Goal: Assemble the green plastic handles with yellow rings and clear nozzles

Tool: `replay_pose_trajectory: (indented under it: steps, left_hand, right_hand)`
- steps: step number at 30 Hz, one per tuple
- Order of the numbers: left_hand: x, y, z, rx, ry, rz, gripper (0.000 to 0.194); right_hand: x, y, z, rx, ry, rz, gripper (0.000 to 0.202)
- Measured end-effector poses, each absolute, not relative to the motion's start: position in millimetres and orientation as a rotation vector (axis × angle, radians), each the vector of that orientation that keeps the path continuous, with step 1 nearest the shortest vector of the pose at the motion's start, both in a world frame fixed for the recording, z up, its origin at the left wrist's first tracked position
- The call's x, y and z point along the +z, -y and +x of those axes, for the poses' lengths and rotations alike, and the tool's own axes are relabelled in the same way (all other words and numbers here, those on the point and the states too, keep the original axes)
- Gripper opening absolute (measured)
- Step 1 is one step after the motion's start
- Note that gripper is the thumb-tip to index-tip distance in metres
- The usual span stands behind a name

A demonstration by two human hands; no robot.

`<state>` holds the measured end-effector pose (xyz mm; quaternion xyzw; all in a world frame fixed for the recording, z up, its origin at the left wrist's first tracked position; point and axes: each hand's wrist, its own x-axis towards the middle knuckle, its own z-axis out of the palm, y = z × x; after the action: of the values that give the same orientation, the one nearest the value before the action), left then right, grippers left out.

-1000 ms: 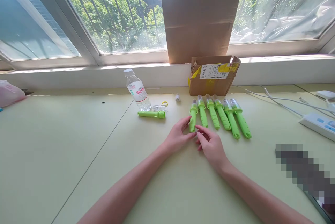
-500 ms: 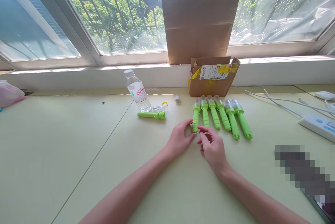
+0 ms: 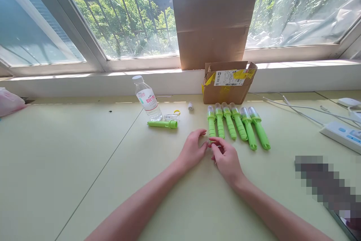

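Observation:
Several green plastic sticks with clear ribbed caps, looking like small torches, lie side by side on the table. My left hand (image 3: pixel 194 147) rests just left of the lower end of the leftmost green stick (image 3: pixel 211 125), thumb and fingers curved and apart. My right hand (image 3: pixel 226 156) is at that same end, its fingers loosely bent and close to my left thumb. Both hands look to hold nothing; whether the fingertips touch the stick I cannot tell. To the left lie an uncapped green handle (image 3: pixel 162 124) with a threaded end, a clear cap (image 3: pixel 170 117) and a yellow ring (image 3: pixel 176 112).
A water bottle (image 3: pixel 148 100) stands behind the loose parts, and a small white-and-clear piece (image 3: pixel 190 106) is farther right. At the back is a cardboard box (image 3: pixel 225 90). Cables run to a white power strip (image 3: pixel 342 134) on the right. A pink bag (image 3: pixel 10 102) sits far left.
Both hands have stayed at the leftmost stick's lower end. My right hand has shifted slightly left, nearer my left thumb. The whole view has moved a little.

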<state>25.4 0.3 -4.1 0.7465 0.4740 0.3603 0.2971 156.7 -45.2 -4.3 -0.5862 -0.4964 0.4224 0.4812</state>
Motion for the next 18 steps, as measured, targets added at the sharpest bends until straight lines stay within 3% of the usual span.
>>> replay_pose_trajectory:
  steps: [11,18]
  left_hand:
    - [-1.1,-16.9,9.1,1.068,-1.549,2.321,0.022]
    - [-0.1,-31.8,-9.1,0.851,-2.205,2.429,0.033]
  right_hand:
    - [-1.4,46.9,155.8,0.995,1.312,-1.422,0.03]
    - [-1.4,46.9,156.2,0.973,1.332,-1.424,0.03]
